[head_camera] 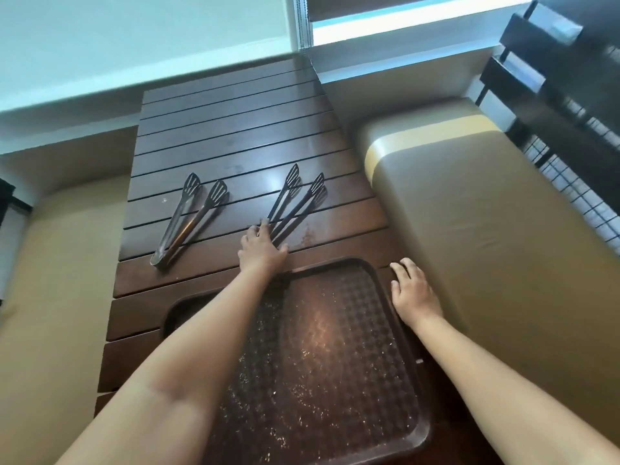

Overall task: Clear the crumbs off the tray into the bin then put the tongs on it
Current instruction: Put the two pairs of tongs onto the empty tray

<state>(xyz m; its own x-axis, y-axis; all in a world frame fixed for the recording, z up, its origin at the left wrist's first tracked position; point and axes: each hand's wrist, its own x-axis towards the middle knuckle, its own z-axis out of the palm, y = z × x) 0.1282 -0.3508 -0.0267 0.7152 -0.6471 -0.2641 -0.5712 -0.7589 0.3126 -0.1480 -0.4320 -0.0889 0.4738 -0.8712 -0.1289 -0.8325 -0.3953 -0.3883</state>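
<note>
A dark brown textured tray (396,313) lies on the near part of a slatted wooden table (235,129), with pale crumbs scattered over its surface. Beyond it lie two pairs of black-tipped metal tongs: a left pair (188,219) and a right pair (298,199). My left hand (260,246) reaches across the tray and rests over the handle end of the right tongs; whether the fingers grip it is hidden. My right hand (412,290) lies flat, fingers apart, on the table beside the tray's far right corner. No bin is in view.
Tan cushioned benches flank the table, one on the right (486,213) and one on the left (60,263). A dark slatted rack (563,95) stands at the far right. A window sill and blind run behind the table.
</note>
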